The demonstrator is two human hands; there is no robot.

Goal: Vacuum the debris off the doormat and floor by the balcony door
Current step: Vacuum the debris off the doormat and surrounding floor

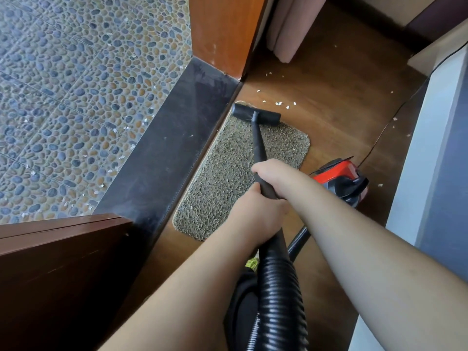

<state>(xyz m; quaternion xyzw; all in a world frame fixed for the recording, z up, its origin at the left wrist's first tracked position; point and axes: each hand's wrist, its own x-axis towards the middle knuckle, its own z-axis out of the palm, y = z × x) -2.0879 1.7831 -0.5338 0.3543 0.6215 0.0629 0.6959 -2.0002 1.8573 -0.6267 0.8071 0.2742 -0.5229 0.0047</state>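
Note:
A grey-brown doormat lies on the wooden floor beside the dark threshold. The black vacuum nozzle rests on the mat's far end. Its black wand runs back to both my hands. My right hand grips the wand higher up, and my left hand grips it just below, where the ribbed hose begins. White debris bits lie on the floor just beyond the nozzle. The red vacuum body sits to the right of the mat.
A dark stone threshold separates the floor from the pebble-tiled balcony, which has scattered white flecks. A wooden door frame stands at the top, an open door leaf at lower left. A thin power cord crosses the floor; a pale wall is at right.

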